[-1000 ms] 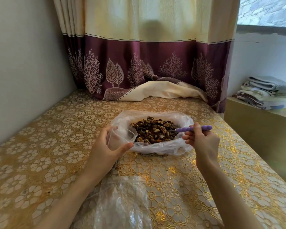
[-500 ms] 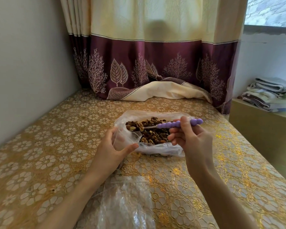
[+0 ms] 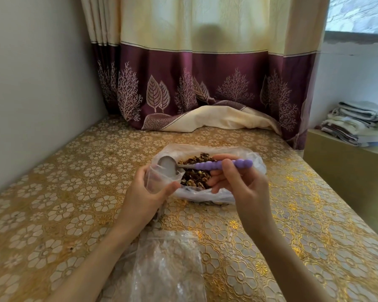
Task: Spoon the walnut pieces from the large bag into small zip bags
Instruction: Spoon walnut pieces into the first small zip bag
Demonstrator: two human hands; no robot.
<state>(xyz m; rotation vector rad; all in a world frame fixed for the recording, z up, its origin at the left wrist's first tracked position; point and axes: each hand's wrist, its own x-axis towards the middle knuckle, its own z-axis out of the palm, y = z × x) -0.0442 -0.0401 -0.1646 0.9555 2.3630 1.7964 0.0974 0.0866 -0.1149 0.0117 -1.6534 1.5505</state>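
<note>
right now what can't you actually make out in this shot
Head view, the only one:
- Inside of the small zip bag: the left hand wraps it and the film is cloudy, so the fill level is unreadable.
- Spoon bowl: only its back shows.
- Depth of walnut pieces in the large bag: the right hand covers part.
- Clear plastic near the bottom edge: cut off, count unclear.

Gold floral-patterned tabletop [image 3: 52, 214] bearing large bag [image 3: 244, 158] of walnut pieces [image 3: 196, 177], clear plastic bags [image 3: 168, 267], curtain hem [image 3: 216, 118].
</note>
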